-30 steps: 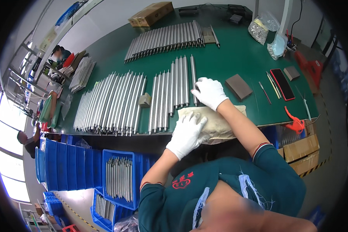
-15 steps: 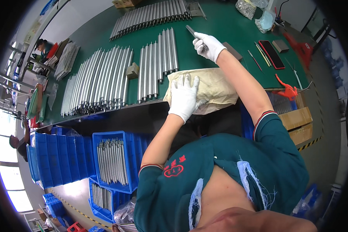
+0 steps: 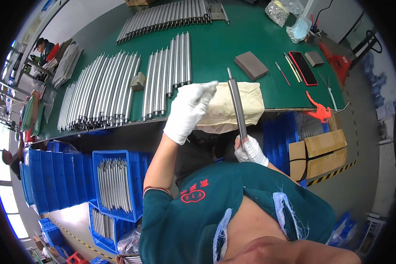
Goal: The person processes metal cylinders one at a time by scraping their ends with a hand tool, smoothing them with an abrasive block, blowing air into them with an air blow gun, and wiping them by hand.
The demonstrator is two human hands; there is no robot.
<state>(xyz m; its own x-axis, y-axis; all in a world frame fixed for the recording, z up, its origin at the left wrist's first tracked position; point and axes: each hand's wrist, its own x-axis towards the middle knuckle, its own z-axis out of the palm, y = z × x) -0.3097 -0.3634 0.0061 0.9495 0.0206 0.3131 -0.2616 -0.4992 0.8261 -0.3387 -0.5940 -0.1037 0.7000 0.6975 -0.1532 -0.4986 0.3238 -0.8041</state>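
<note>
One metal rod (image 3: 237, 103) is in hand: the right hand (image 3: 250, 149) is clamped round its lower end, close to the chest, holding it near upright so the top end sticks up over the tabletop edge. Left hand (image 3: 188, 110) is raised just left of the rod, white-gloved, fingers loosely curled, not gripping anything; hands are apart.

Behind the rod and under the left hand, a stained beige cloth (image 3: 233, 108) hangs over the tabletop (image 3: 215, 48) edge.

Progress, as a judgement: many rods (image 3: 132, 88) already lie in tidy side-by-side rows on the tabletop left of and beyond the left hand, with another row (image 3: 171, 15) at the far side. Looks like the laid-out batch, though I cannot tell finished from unfinished. Plenty more rods sit in a blue bin (image 3: 114, 185) below the left elbow, so a good share probably remains.

Beyond the right hand: a grey-brown block (image 3: 251, 66), a few thin hand tools (image 3: 282, 72), a flat red-edged dark case (image 3: 304, 68). Orange clamp (image 3: 317, 109) at the tabletop edge to the right. Cardboard boxes (image 3: 323, 152) sit on the floor, right of the right hand.
</note>
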